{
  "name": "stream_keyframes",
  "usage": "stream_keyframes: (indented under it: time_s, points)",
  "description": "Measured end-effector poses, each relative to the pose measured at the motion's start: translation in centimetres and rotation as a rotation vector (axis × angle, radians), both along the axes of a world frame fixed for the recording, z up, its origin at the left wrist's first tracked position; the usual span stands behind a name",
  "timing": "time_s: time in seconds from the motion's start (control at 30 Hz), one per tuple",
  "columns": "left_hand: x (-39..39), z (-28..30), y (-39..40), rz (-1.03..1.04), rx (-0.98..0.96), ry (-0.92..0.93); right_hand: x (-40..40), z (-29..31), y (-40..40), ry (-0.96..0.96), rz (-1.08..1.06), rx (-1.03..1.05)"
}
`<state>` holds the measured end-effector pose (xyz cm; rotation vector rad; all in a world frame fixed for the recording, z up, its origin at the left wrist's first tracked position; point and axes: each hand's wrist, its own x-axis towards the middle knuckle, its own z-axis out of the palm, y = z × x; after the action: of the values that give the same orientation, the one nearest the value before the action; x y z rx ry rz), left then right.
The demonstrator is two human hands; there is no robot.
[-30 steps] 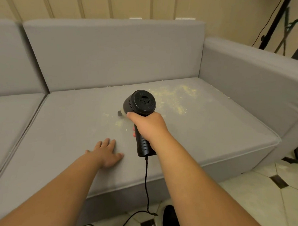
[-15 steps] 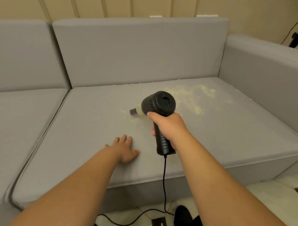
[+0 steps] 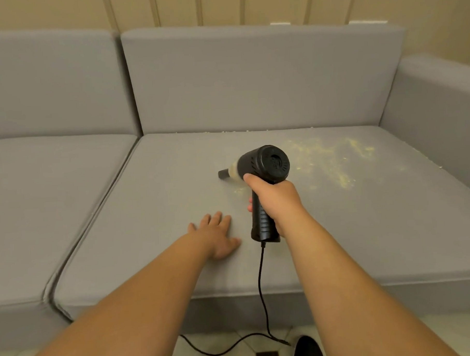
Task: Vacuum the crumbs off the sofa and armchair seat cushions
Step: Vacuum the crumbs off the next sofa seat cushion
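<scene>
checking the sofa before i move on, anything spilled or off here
Yes: yellowish crumbs are scattered over the back right of the grey fabric seat cushion, with white bits along its back seam. The black handheld vacuum in the right hand points left, away from them.

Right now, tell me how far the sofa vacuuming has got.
Done: the cushion looks mostly crumb-free left of the nozzle. In hand: the right hand grips the vacuum, nozzle on the fabric; the left hand rests flat. Left: the crumbs to the right, specks along the back seam. No armchair in view.
</scene>
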<state>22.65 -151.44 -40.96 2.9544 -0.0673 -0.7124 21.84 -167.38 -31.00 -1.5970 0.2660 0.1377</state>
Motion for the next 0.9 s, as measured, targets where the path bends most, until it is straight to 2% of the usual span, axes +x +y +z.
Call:
stream_keyframes:
  time_s: [0.6, 0.77, 0.9]
  points:
    - [2.5, 0.0, 3.2, 0.064, -0.05, -0.015, 6.0, -3.1, 4.3, 0.046, -0.03, 0.079]
    - [2.2, 0.3, 3.5, 0.055, -0.032, 0.011, 5.1, -1.4, 4.4, 0.03, 0.023, -0.007]
    - [1.5, 0.3, 3.0, 0.029, -0.011, 0.034, 1.5, 0.7, 3.0, 0.002, 0.089, -0.17]
